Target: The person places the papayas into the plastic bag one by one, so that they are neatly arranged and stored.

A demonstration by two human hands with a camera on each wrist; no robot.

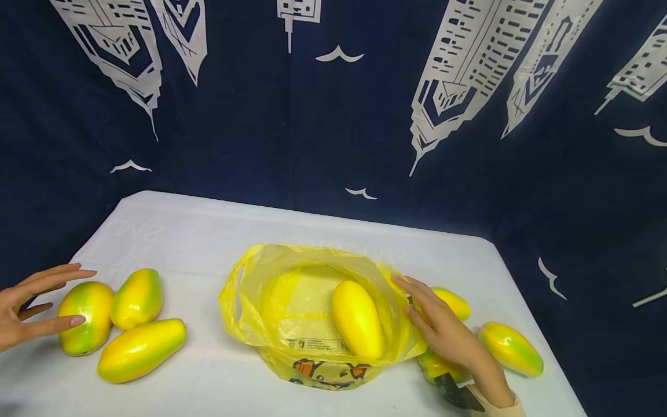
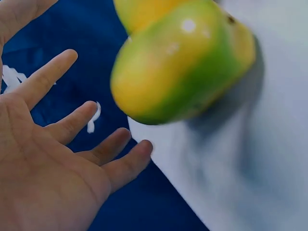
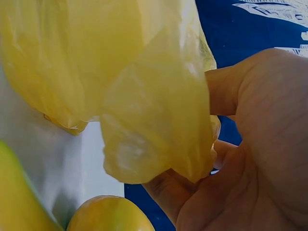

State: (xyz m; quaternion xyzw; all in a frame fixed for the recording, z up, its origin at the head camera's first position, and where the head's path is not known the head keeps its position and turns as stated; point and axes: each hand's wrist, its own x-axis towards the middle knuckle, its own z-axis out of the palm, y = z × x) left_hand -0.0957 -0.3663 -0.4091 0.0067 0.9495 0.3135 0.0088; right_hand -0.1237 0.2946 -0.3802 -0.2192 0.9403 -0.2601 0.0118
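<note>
At the left end of the table my left hand [image 1: 28, 307] spreads its fingers and holds nothing. Its thumb overlaps the nearest yellow-green papaya [image 1: 85, 336]. In the left wrist view a gap shows between the fingers and that papaya [image 2: 178, 67]. Mid-table stands a yellow plastic bag [image 1: 242, 295], mouth wide, with one papaya [image 1: 356, 318] inside. My right hand [image 1: 443, 330] holds the bag's right rim. In the right wrist view a flap of the bag [image 3: 154, 130] hides most of the fingertips.
Two more papayas [image 1: 138, 298] lie together at the left. On the right, papayas lie partly behind and under my right forearm, and another papaya [image 1: 510, 348] is nearer the right edge. A white cloth [image 1: 208, 231] covers the table; a dark blue printed curtain [image 1: 312, 133] hangs behind.
</note>
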